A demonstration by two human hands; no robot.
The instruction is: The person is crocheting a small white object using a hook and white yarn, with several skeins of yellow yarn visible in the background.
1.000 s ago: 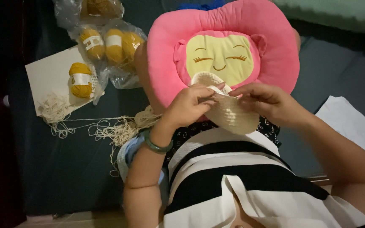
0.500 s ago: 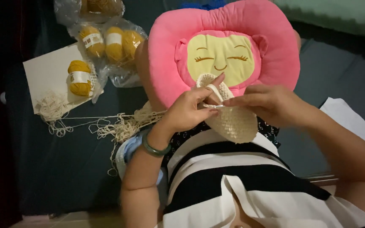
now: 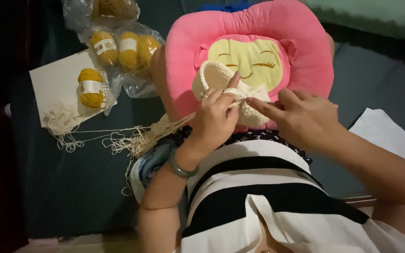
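A cream crocheted piece point(image 3: 221, 89) is held up in front of a pink heart-shaped cushion point(image 3: 249, 56) with a yellow smiling face. My left hand point(image 3: 216, 115) grips the piece from the left, a ring on one finger and a green bangle on the wrist. My right hand point(image 3: 301, 117) pinches the piece's right side, with the forefinger stretched toward the left hand. Cream yarn point(image 3: 132, 138) trails from the work down to the left. Whether a hook is held cannot be seen.
Mustard yarn balls in clear plastic bags point(image 3: 123, 47) lie at the upper left, one ball point(image 3: 91, 88) on a white sheet point(image 3: 57, 84) with a loose cream yarn tangle point(image 3: 62, 119). A white paper point(image 3: 385, 136) lies at the right. Dark fabric covers the surface.
The crocheted piece has been turned and lifted higher against the cushion's face. Both hands shifted up slightly, and the right hand's forefinger now points along the piece.
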